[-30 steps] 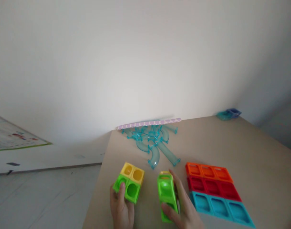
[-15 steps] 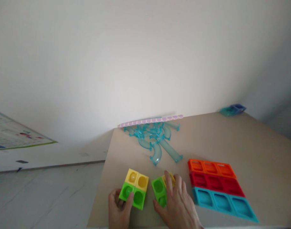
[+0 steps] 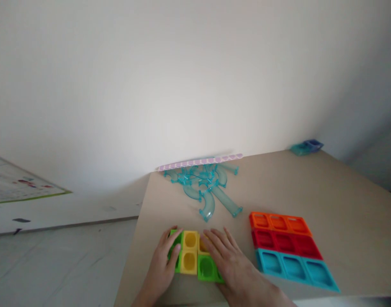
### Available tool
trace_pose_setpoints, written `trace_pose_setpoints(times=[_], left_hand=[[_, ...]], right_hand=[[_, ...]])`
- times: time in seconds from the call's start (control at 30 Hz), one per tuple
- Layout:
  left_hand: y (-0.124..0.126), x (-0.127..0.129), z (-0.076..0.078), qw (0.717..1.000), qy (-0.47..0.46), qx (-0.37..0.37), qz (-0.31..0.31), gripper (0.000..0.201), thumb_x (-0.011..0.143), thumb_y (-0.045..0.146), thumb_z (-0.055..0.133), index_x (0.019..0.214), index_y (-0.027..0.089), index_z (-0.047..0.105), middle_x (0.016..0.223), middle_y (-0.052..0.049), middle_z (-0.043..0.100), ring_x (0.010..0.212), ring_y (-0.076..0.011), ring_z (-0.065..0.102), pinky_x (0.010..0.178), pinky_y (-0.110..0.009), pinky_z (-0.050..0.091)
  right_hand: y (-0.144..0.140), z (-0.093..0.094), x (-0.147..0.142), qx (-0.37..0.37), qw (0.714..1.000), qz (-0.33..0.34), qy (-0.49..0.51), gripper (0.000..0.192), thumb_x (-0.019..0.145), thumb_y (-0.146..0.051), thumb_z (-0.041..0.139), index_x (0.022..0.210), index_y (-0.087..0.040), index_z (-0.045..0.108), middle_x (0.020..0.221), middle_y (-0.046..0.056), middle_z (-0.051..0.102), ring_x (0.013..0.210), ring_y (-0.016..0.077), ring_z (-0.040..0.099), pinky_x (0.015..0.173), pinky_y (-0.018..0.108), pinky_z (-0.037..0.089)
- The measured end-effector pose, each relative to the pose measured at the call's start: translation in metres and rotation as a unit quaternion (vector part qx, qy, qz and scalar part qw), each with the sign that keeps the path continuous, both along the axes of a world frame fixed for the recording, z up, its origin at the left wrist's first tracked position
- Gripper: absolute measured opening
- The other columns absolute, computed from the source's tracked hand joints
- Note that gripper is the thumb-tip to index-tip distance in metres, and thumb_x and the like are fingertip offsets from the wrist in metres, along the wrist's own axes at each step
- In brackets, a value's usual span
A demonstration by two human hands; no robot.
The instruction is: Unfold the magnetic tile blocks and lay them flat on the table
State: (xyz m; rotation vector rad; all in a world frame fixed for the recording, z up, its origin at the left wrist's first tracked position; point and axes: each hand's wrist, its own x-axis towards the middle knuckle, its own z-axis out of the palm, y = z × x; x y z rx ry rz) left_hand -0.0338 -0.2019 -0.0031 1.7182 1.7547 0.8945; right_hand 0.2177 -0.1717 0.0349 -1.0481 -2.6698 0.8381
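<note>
My left hand (image 3: 163, 266) lies flat with fingers spread on the left side of the green and yellow block cluster (image 3: 195, 260), pressing it rather than gripping it; my right hand (image 3: 229, 262) lies the same way over its right side, palm down and fingers extended, closed on nothing. The cluster sits directly between my two hands, at the near-left part of the tabletop (image 3: 326, 196), and both hands touch it, so neither is nearer than the other. Its long axis runs left to right across me, with the yellow cells toward the middle and green ones at the left edge and front right.

To the left, the tabletop's edge is close beside my left hand, so there is little room that way. To the right, the orange, red and blue tray blocks (image 3: 288, 249) lie in three rows, near but apart from my right hand. Ahead, bare surface stretches to the pile of clear teal track pieces (image 3: 205, 187) and the purple strip (image 3: 200, 162) by the wall.
</note>
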Motion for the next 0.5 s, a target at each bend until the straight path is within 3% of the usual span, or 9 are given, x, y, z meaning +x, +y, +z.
trace_pose_setpoints(times=[0.1, 0.23, 0.37, 0.5], left_hand=[[0.005, 0.018, -0.005, 0.997, 0.073, 0.028, 0.010, 0.037, 0.093, 0.026, 0.042, 0.125, 0.026, 0.061, 0.139, -0.011, 0.049, 0.132, -0.0269, 0.043, 0.109, -0.051, 0.036], [-0.001, 0.028, 0.003, 0.985, 0.145, 0.096, -0.007, 0.040, 0.089, 0.026, 0.051, 0.129, 0.026, 0.056, 0.150, -0.009, 0.035, 0.141, -0.0302, 0.027, 0.112, -0.053, 0.030], [-0.006, 0.036, 0.013, 0.969, 0.187, 0.066, -0.150, 0.076, 0.076, 0.045, 0.068, 0.144, 0.027, 0.038, 0.150, -0.013, 0.036, 0.139, -0.0383, 0.028, 0.111, -0.063, 0.021], [-0.002, 0.037, 0.011, 0.966, 0.200, 0.047, -0.160, 0.103, 0.063, 0.053, 0.077, 0.148, 0.024, 0.028, 0.147, -0.016, 0.041, 0.135, -0.0407, 0.034, 0.110, -0.065, 0.019]], right_hand=[[0.002, -0.006, -0.001, 0.003, 1.000, -0.005, 0.016, 0.097, 0.060, -0.009, 0.052, 0.151, -0.015, 0.018, 0.156, 0.010, 0.023, 0.144, 0.0302, 0.010, 0.116, 0.057, 0.002], [-0.003, -0.019, 0.003, 0.009, 0.998, -0.051, 0.037, 0.096, 0.065, -0.011, 0.057, 0.151, -0.016, 0.016, 0.158, 0.009, 0.016, 0.145, 0.0283, 0.004, 0.117, 0.053, 0.012], [-0.006, -0.030, 0.008, 0.028, 0.995, -0.074, 0.063, 0.090, 0.072, -0.017, 0.063, 0.150, -0.015, 0.019, 0.156, 0.011, 0.024, 0.145, 0.0273, 0.009, 0.117, 0.049, 0.019], [-0.003, -0.032, 0.010, 0.038, 0.994, -0.066, 0.077, 0.083, 0.077, -0.024, 0.063, 0.149, -0.013, 0.024, 0.154, 0.013, 0.028, 0.144, 0.0283, 0.012, 0.116, 0.049, 0.023]])
